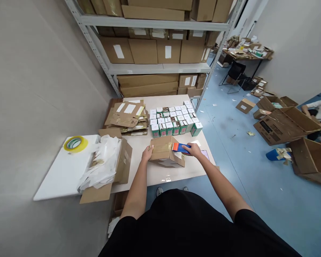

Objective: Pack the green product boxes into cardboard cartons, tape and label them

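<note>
A small brown cardboard box (pixel 162 150) lies on the pale table (pixel 176 171) in front of me. My left hand (pixel 147 153) is closed on the box's left end and holds it steady. My right hand (pixel 194 149) grips a blue and red tape dispenser (pixel 179 147), which rests on the top right of the box. Behind the box stand several small green and white cartons (pixel 173 119) packed in rows.
Flattened cardboard (pixel 128 116) is piled at the table's back left. An open box with white plastic bags (pixel 104 164) and a yellow tape roll (pixel 75 143) lie to the left. Shelves of brown boxes (pixel 155 50) stand behind. Open cartons (pixel 283 123) litter the blue floor at right.
</note>
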### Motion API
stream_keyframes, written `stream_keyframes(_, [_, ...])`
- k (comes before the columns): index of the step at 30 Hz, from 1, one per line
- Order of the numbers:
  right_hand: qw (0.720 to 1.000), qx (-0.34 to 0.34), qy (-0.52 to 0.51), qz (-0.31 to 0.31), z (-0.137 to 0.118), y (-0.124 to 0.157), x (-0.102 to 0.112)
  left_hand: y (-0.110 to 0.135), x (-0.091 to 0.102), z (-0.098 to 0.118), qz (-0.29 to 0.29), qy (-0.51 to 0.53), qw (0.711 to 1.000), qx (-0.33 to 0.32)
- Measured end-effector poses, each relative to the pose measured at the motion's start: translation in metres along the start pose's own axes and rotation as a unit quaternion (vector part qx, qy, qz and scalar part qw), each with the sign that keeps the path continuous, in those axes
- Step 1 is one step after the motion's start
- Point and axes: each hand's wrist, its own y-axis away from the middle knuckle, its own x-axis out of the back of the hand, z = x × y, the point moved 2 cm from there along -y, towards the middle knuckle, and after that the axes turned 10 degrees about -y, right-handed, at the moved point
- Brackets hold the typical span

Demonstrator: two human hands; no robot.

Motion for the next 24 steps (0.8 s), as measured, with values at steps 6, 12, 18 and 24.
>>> stream_keyframes(6, [0.999,0.036,0.019,-0.032,-0.09,-0.025,-0.057,0.002,0.041,-0.044,0.054,0.018,0.998,0.033])
stream_keyframes(12, [0.998,0.015,0.04,-0.052,-0.138,-0.037,-0.099,0.004,0.057,-0.034,0.01,0.083,0.996,-0.012])
stream_keyframes(18, [0.996,0.024,0.065,-0.057,-0.16,-0.038,-0.116,-0.005,0.055,-0.034,0.003,-0.011,1.0,0.002])
stream_keyframes(24, [0.991,0.01,0.1,-0.088,-0.139,-0.03,-0.113,0.008,-0.001,-0.034,-0.041,-0.042,0.998,-0.011])
